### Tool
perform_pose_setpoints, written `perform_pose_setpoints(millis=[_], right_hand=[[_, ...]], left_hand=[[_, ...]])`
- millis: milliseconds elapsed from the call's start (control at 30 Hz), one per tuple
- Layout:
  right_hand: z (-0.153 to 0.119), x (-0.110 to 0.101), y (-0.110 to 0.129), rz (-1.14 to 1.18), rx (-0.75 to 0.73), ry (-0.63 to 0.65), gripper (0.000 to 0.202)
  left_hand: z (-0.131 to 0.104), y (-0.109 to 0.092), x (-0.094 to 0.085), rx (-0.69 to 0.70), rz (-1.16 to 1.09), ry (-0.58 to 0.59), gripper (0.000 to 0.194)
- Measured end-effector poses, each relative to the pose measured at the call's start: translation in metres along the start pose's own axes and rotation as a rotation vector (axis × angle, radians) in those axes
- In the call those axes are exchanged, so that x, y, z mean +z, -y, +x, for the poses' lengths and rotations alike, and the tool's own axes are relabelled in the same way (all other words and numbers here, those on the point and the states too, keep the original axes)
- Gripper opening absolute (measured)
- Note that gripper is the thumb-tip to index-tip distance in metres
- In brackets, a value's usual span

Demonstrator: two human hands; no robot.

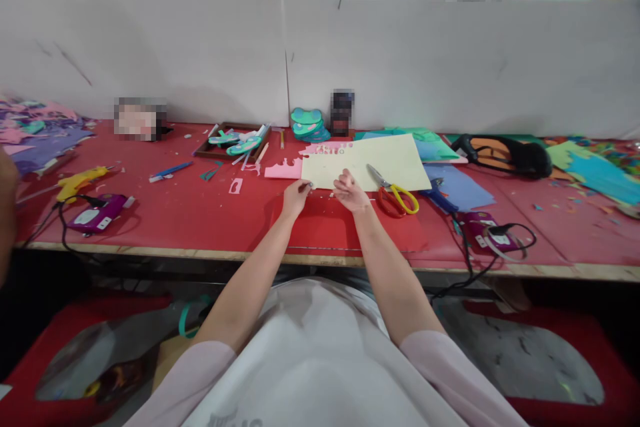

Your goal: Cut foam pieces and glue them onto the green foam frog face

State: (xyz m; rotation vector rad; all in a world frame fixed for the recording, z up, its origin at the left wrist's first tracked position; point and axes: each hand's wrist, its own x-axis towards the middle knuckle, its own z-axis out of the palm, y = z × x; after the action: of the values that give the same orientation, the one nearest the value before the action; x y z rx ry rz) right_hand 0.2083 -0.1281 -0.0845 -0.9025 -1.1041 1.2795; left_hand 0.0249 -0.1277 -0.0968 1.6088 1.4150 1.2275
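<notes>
My left hand [296, 199] is pinched at the lower left corner of a pale yellow sheet [350, 160]; a small dark speck shows at its fingertips, too small to name. Over the sheet's lower edge, my right hand [351, 193] has its fingers curled together, and what they hold, if anything, cannot be made out. Scissors [395, 195] with one red and one yellow handle lie partly on the sheet, just right of that hand. Beside the sheet's left edge is a pink piece with a jagged cut edge [283, 170]. Small pink cut-outs [330, 149] rest along the sheet's upper left.
A yellow glue gun [83, 181] and purple box [97, 213] lie left; a blue glue gun [440, 197] and another purple box [487, 232] lie right, with cords. A brown tray [200, 151], green shapes [307, 124] and a black-orange case [503, 155] stand behind. A co-worker's arm [6, 207] shows left.
</notes>
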Motion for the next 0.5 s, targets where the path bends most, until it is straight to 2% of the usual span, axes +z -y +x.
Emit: perform_pose_setpoints(millis=[167, 333, 500], right_hand=[[0.013, 0.017, -0.015, 0.003, 0.006, -0.086, 0.046], [0.017, 0.021, -0.014, -0.054, 0.008, -0.125, 0.048], [0.042, 0.016, 0.005, -0.175, 0.023, -0.180, 0.044]], left_hand=[[-0.001, -0.001, -0.002, 0.012, 0.056, -0.035, 0.016], [0.001, -0.005, -0.003, 0.004, 0.120, -0.084, 0.018], [0.031, -0.026, 0.000, 0.011, 0.220, -0.124, 0.017]])
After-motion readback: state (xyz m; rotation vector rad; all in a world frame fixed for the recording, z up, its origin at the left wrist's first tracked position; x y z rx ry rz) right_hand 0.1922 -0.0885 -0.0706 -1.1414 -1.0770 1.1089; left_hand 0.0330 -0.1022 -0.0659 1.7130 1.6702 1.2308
